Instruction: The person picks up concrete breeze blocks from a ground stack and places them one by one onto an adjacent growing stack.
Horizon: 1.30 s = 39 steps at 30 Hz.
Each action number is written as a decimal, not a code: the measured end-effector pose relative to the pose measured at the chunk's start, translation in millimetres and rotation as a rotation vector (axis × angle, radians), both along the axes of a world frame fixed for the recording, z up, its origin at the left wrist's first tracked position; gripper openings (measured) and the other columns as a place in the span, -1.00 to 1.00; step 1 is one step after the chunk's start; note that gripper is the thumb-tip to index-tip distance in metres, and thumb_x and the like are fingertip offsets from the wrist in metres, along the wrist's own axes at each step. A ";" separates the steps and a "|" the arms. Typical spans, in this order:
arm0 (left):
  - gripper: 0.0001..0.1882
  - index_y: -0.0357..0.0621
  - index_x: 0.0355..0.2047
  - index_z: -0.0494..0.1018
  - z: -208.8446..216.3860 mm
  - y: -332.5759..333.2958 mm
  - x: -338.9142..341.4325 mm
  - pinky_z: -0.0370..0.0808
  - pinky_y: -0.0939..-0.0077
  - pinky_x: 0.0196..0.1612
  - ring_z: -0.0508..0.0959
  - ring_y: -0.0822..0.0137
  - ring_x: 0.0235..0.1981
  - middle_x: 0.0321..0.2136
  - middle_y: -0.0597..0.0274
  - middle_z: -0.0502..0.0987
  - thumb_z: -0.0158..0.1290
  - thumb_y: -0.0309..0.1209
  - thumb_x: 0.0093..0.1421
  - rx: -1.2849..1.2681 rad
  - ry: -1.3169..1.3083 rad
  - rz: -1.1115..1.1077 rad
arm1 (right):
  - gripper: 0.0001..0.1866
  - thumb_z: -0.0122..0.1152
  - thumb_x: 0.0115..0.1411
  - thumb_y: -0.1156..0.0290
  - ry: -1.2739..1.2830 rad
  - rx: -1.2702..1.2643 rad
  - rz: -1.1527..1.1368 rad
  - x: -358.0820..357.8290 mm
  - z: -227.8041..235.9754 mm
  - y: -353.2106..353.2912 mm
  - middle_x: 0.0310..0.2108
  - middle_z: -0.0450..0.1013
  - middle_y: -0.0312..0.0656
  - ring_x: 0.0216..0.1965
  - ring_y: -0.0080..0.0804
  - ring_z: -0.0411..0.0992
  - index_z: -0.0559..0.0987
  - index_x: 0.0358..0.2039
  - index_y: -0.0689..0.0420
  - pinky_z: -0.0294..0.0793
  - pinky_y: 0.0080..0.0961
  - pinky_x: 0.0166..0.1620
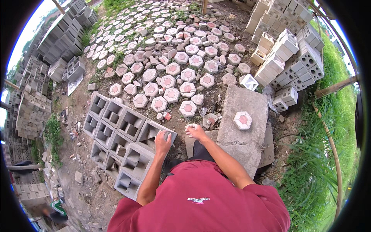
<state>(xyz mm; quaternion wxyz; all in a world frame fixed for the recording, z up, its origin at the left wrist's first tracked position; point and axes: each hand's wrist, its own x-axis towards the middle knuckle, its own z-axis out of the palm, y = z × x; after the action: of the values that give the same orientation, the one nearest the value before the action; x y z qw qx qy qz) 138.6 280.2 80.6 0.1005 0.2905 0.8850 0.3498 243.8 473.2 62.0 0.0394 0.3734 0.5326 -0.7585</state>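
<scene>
Above the ground in front of me, my left hand [163, 142] is raised with loosely curled fingers and a gap at the thumb. Nothing shows in it. It is nearest to the grey hollow concrete blocks [140, 154], stacked with their cavities facing up. My right hand [196, 132] is held opposite, its bent fingers apart and their tips dusty white, also without anything visible in it. To its right, a hexagonal paver [242, 120] with a reddish centre lies on a flat concrete slab [240, 99]. The two hands do not touch each other.
Many more hexagonal pavers [187, 108] cover the ground ahead, among broken stones. Block stacks stand at the right [305, 65] and left [58, 38]. Tall grass [313, 178] and a bamboo pole [331, 145] border the right side. Another person [58, 210] is at the lower left.
</scene>
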 end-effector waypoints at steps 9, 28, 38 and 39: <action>-0.66 -0.33 -0.20 0.46 77.5 120.3 -14.3 0.38 0.29 -0.02 0.50 0.04 -0.13 -0.22 -0.08 0.52 0.08 -0.33 0.08 0.258 -0.100 0.140 | -0.67 0.07 0.23 0.17 0.019 0.100 0.009 -14.3 68.1 141.7 -0.26 0.50 -0.18 -0.30 -0.48 0.48 0.43 -0.15 0.16 0.47 -0.55 -0.27; -0.67 -0.29 -0.29 0.51 -0.5 265.9 -298.3 0.47 0.40 -0.28 0.59 0.23 -0.39 -0.44 0.03 0.58 0.01 -0.22 0.16 0.267 -0.410 0.238 | -0.59 0.15 0.18 0.08 0.031 0.173 0.286 -299.1 18.0 280.2 -0.32 0.51 -0.24 -0.34 -0.51 0.49 0.45 -0.16 0.17 0.48 -0.57 -0.33; -0.57 -0.30 -0.24 0.48 23.1 316.5 -607.4 0.45 0.32 -0.20 0.57 0.08 -0.29 -0.35 -0.08 0.56 -0.02 -0.12 0.17 0.155 -0.272 0.265 | -0.62 0.16 0.17 0.22 0.197 0.634 0.471 -590.4 11.5 361.5 -0.38 0.52 -0.16 -0.35 -0.50 0.46 0.50 -0.18 0.29 0.45 -0.56 -0.25; -0.58 -0.29 -0.24 0.49 29.4 327.5 -626.2 0.44 0.33 -0.20 0.57 0.10 -0.30 -0.36 -0.07 0.56 -0.02 -0.12 0.17 0.094 -0.332 0.281 | -0.63 0.16 0.17 0.23 0.210 0.627 0.460 -608.9 6.3 369.7 -0.39 0.51 -0.18 -0.36 -0.53 0.45 0.50 -0.18 0.29 0.44 -0.58 -0.26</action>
<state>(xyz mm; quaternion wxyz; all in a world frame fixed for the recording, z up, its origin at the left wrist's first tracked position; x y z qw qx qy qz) -487.6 607.7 109.9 0.1815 0.1070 0.8708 0.4442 -365.1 843.0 68.3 0.0378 0.1588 0.8091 -0.5646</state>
